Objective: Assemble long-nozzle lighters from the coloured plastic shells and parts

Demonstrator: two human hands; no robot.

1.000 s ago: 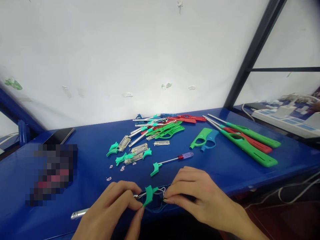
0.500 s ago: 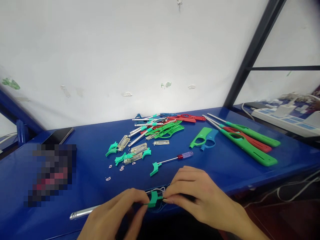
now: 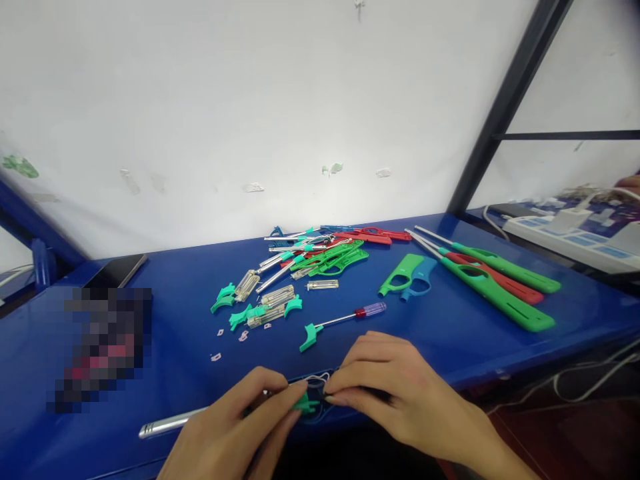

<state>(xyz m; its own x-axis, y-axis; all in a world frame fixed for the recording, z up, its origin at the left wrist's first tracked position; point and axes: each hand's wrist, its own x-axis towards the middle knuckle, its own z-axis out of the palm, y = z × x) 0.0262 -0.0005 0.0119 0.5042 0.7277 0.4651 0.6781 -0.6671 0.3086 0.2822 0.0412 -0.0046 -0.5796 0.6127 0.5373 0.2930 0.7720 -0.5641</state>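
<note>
Pinching a green trigger piece [image 3: 305,404] at the near edge of the blue bench [image 3: 450,347], the left hand [image 3: 235,433] meets the right hand [image 3: 395,393], which grips a mostly hidden dark part [image 3: 324,398]. The thin white wires [image 3: 316,380] between them likely call for gentle, square seating.

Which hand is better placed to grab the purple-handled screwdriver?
Right, probably. The right hand lies just short of the screwdriver, whose handle points toward that side. The left hand is farther off, pinching the green trigger by the metal tube.
</note>
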